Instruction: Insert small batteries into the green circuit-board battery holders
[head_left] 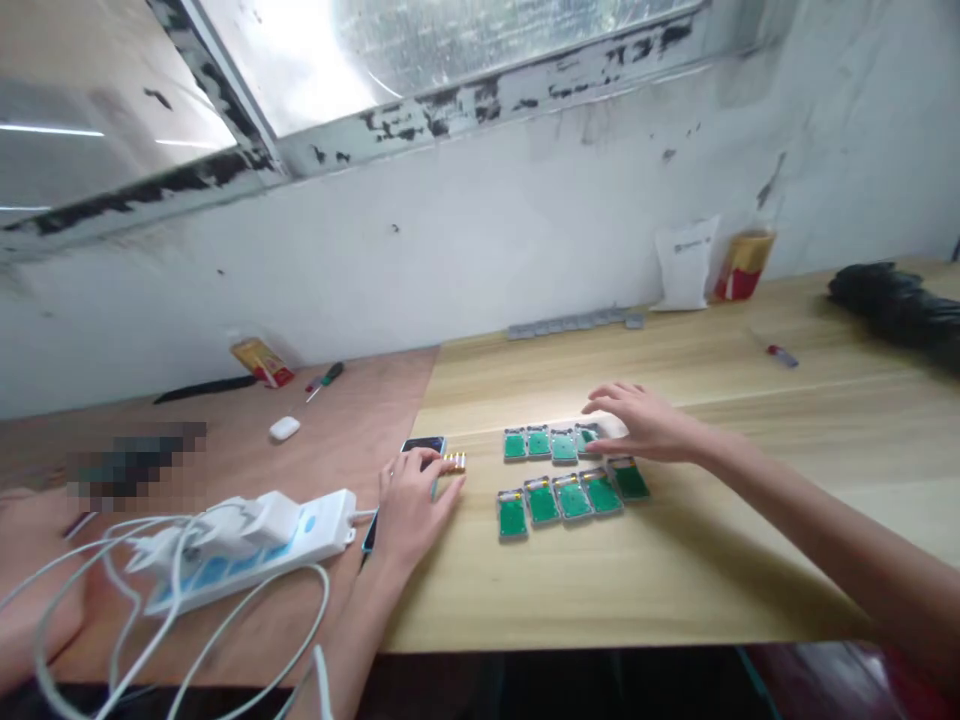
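Note:
Two rows of several small green circuit boards [570, 470] lie on the light wooden table [600, 590]. My right hand [645, 422] hovers palm down with fingers spread over the right end of the back row, touching or nearly touching the last board there. My left hand [415, 505] rests on a dark phone [421, 446] lying at the seam between the two table tops. Its fingers lie loosely forward, and the fingertips reach a small gold-coloured part [454, 461] beside the phone.
A white power strip [255, 548] with plugs and tangled white cables lies at the front left. Farther back are a white earbud case [284, 428], a screwdriver [324, 380], an orange box [262, 361], a white bag [684, 264], a red packet [744, 265] and a black bag [896, 305].

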